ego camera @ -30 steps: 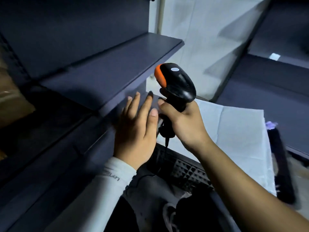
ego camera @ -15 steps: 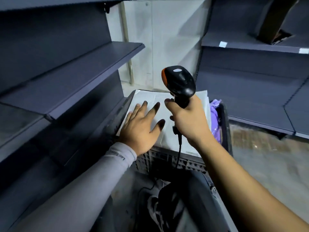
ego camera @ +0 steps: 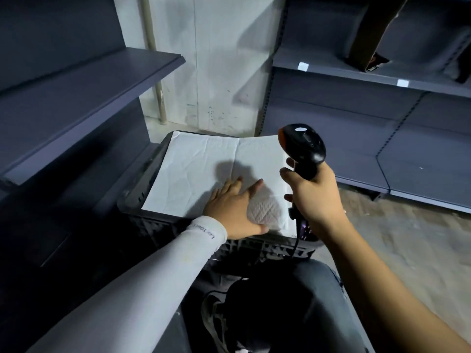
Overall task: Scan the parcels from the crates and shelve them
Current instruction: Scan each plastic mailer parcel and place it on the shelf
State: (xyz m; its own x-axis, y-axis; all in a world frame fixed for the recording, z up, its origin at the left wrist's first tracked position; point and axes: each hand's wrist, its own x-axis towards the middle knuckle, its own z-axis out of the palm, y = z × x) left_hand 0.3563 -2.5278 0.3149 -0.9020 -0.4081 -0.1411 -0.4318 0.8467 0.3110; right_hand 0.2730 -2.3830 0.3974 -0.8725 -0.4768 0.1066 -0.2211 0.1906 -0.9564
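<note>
Parcel (ego camera: 204,171), white and padded, lies flat across the top of the dark crate (ego camera: 254,247) in front of me, between the two grey shelving units. My left hand (ego camera: 233,211) rests on its near edge with fingers straight and spread, palm down, gripping nothing. My right hand (ego camera: 314,197) is curled tight around the handle of the black scanner (ego camera: 304,146), held upright just beside the parcel's right edge, orange-trimmed head pointing left over it. Its cable (ego camera: 295,244) hangs down against the crate wall.
</note>
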